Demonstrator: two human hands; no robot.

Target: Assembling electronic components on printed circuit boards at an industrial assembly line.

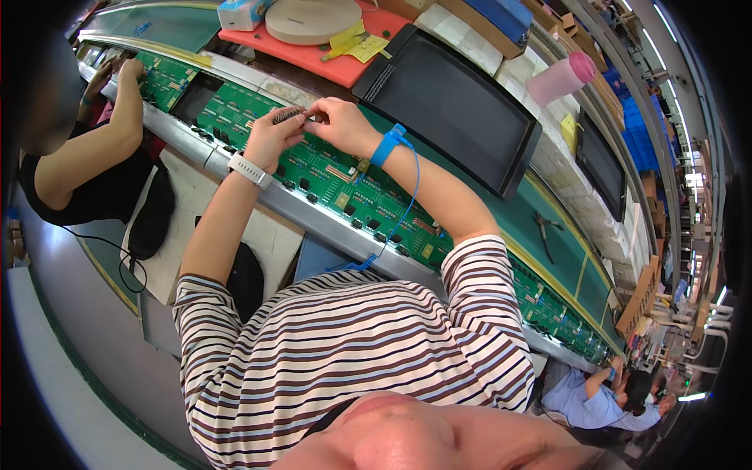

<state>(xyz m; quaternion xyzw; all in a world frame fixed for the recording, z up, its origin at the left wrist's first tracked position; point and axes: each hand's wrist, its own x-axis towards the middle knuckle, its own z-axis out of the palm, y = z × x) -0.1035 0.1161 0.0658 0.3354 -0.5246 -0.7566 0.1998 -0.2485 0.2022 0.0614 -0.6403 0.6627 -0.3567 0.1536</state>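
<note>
Above the green circuit board (309, 164), my left hand (268, 142) is closed on a dark ribbed piece (287, 115), perhaps a row of small parts. My right hand (343, 125) meets it there, thumb and fingers pinched together at the piece's right end. Whatever lies between those fingertips is too small to make out. A blue wrist strap (387, 146) with a thin cord circles my right wrist, and a pale watch (250, 170) is on my left. Black components line the board's near edge.
A large black tray (450, 106) lies beyond the boards. Behind it are a red board (305, 53) bearing a round reel (313, 19), and a pink bottle (562, 78). Pliers (546, 235) rest at right. A metal rail (313, 215) runs in front; co-workers sit left and far right.
</note>
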